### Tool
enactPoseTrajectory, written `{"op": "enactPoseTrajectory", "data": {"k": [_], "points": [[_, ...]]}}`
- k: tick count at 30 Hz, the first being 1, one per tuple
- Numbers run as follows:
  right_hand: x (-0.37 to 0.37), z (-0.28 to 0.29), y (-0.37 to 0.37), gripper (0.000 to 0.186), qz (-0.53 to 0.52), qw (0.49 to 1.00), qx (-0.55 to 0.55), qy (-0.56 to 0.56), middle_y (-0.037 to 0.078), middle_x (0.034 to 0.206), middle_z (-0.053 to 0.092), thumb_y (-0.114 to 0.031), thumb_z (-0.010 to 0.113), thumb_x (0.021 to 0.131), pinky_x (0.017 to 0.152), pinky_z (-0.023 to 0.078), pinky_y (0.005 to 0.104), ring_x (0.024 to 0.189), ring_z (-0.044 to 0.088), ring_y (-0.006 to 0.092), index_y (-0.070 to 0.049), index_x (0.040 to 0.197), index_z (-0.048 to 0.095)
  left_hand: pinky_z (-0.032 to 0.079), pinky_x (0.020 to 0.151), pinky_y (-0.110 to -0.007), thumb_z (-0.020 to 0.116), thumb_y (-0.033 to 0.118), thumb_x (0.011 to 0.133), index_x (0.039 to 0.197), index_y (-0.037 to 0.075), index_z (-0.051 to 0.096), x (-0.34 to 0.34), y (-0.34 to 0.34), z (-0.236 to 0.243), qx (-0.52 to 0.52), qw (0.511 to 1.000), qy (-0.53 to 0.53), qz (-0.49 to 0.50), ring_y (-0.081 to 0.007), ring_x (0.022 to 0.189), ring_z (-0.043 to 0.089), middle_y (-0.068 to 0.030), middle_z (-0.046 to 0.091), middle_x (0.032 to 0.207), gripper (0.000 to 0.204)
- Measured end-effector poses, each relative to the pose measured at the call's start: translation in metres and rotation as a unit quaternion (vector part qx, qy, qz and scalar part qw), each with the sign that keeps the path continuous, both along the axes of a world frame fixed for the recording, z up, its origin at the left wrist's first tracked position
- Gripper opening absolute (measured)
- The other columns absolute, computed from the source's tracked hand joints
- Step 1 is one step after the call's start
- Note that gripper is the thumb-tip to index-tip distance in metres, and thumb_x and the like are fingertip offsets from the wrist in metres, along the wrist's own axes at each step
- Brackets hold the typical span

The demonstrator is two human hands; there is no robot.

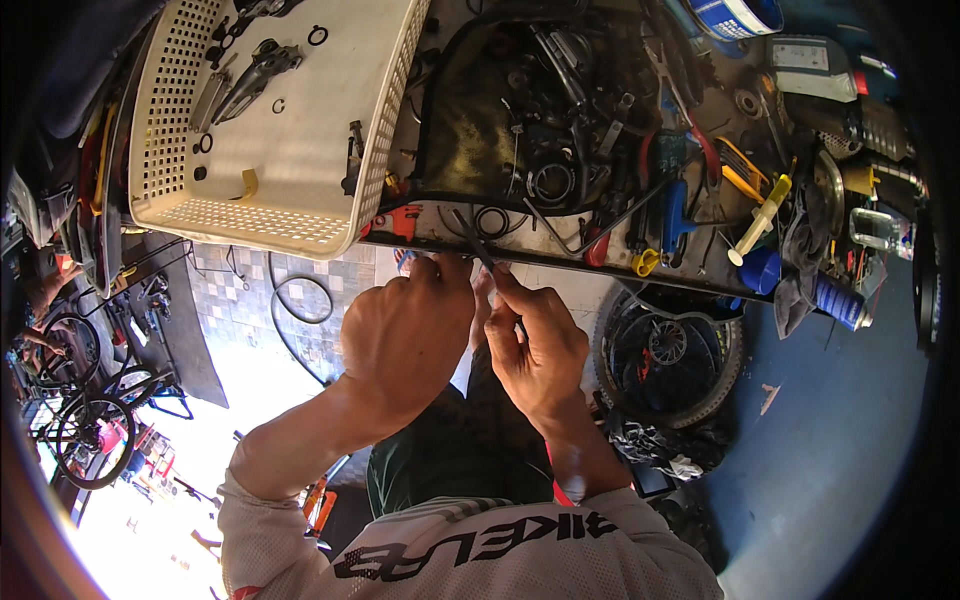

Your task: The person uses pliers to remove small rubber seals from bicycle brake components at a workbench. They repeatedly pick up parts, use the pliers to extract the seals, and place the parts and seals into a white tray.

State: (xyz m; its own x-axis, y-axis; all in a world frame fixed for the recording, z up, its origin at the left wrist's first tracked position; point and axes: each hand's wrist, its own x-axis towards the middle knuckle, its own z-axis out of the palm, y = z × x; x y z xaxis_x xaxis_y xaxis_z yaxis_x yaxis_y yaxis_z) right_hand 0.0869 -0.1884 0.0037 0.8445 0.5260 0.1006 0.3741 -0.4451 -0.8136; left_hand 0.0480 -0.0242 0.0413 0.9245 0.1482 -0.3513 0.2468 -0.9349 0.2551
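My left hand is closed, its back turned up and its fingers curled at the bench edge. Whatever those fingers grip is hidden. Close beside it, my right hand pinches a slim dark rod-like piece that slants up and left over the edge. Its exact kind cannot be made out. Beyond the hands lie a black rubber ring and a red tool. A perforated cream plastic basket, holding small rings and dark metal bike parts, stands left of them.
A dark tray of greasy parts sits mid-bench. To its right are pliers, a blue-handled tool, a yellowish syringe and a blue spray can. Below the bench leans a bicycle wheel; several bikes stand left.
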Motion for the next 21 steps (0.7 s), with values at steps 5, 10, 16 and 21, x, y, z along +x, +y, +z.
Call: {"op": "enactPoseTrajectory", "data": {"k": [5,10,16,21], "points": [[-0.0019,-0.0036,0.0004,0.044,0.010,1.000,-0.007,-0.013,0.008,0.089,0.067,0.004,0.074,0.092,0.063,0.062,0.0350,0.069,0.073,0.0203,-0.006,0.135,0.073,0.057,0.047,-0.035,0.067,0.035,0.106,0.090,0.004,0.065,0.0015,-0.0013,0.0001,0.017,1.000,-0.019,0.000,-0.0249,0.060,0.076,-0.0128,0.071,0.074,0.036],[-0.0043,-0.0049,-0.0002,0.046,0.010,0.999,-0.022,-0.022,0.009,0.090,0.068,0.003,0.076,0.090,0.062,0.063,0.0347,0.069,0.074,0.0208,-0.007,0.135,0.073,0.056,0.045,-0.034,0.068,0.034,0.106,0.087,0.004,0.065,0.0016,-0.0013,0.0008,0.023,0.999,-0.026,-0.004,-0.0233,0.059,0.075,-0.0110,0.069,0.071,0.035],[-0.0081,-0.0072,-0.0024,0.050,0.016,0.998,-0.050,-0.030,0.010,0.093,0.068,0.002,0.078,0.087,0.058,0.062,0.0341,0.066,0.072,0.0201,-0.007,0.136,0.073,0.056,0.044,-0.033,0.070,0.031,0.103,0.086,0.004,0.064,0.0018,-0.0008,0.0009,0.031,0.999,-0.025,-0.020,-0.0220,0.059,0.075,-0.0099,0.067,0.070,0.032],[-0.0094,-0.0040,-0.0007,0.054,0.031,0.995,-0.075,-0.051,0.008,0.088,0.063,0.001,0.079,0.087,0.056,0.061,0.0342,0.059,0.065,0.0180,-0.007,0.140,0.071,0.057,0.046,-0.034,0.070,0.028,0.102,0.086,0.005,0.063,0.0014,-0.0009,-0.0004,0.022,0.999,-0.024,-0.019,-0.0223,0.060,0.075,-0.0101,0.068,0.072,0.029]]}}
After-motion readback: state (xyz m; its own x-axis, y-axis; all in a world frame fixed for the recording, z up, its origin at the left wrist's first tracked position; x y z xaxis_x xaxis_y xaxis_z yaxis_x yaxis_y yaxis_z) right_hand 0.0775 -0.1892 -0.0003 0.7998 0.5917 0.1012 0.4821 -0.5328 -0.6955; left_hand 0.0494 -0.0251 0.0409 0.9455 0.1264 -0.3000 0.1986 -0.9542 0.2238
